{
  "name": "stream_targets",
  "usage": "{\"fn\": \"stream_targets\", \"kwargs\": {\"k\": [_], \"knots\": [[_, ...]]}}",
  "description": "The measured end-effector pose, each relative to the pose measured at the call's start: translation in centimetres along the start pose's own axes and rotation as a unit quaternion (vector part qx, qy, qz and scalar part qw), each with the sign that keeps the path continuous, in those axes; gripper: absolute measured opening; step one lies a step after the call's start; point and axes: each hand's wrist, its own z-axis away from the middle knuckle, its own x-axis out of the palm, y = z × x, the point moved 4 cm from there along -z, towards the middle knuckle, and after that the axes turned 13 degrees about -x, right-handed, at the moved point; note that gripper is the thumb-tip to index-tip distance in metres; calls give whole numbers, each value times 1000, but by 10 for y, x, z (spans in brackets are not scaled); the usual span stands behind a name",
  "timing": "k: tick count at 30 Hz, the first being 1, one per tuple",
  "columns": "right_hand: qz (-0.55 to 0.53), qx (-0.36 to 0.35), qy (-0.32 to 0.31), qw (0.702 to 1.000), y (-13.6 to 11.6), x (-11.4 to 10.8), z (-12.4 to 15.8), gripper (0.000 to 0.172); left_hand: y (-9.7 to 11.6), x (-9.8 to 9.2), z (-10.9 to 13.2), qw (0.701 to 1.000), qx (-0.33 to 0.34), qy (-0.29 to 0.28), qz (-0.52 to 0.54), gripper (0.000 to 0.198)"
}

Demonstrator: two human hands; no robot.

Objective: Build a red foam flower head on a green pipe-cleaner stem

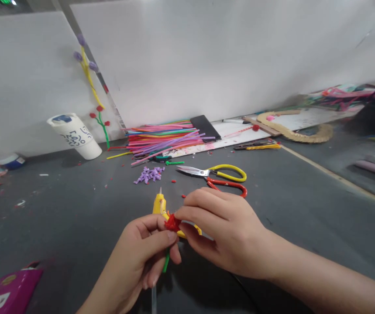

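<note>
Between my two hands is a small red fuzzy flower head (173, 223) on a green pipe-cleaner stem (166, 261). My left hand (141, 250) pinches it with thumb and forefinger, the stem hanging below the fingers. The fingertips of my right hand (228, 229) close on the red flower's right side. Just behind my hands lies a yellow hot glue gun (159, 204), its nozzle pointing away and its body partly hidden by my fingers. Beyond my right hand, scissors (203, 172) with one yellow and one red handle lie with their blades together.
A pile of cut purple pieces (149, 175) lies left of the scissors. Behind are colourful pipe cleaners (167, 138), a black phone-like slab (206, 127) and a yellow cutter (259, 145). A white cup (76, 136) stands back left; a magenta packet (12, 288) lies front left.
</note>
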Motion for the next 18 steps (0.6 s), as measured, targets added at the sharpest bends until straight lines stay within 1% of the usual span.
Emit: {"fn": "stream_targets", "kwargs": {"k": [5, 10, 15, 18], "knots": [[17, -15, -5, 1000, 0, -1, -2, 17, -1, -3, 0, 1000, 6, 3, -8, 17], [12, -13, -20, 1000, 1, -1, -2, 17, 0, -4, 1, 1000, 6, -5, -13, 21], [10, -2, -32, 999, 2, 0, -1, 15, 0, -5, 1, 1000, 6, 5, -24, 25], [17, -10, -50, 999, 3, 1, -1, 16, 0, -6, -1, 999, 5, 12, -35, 27]]}}
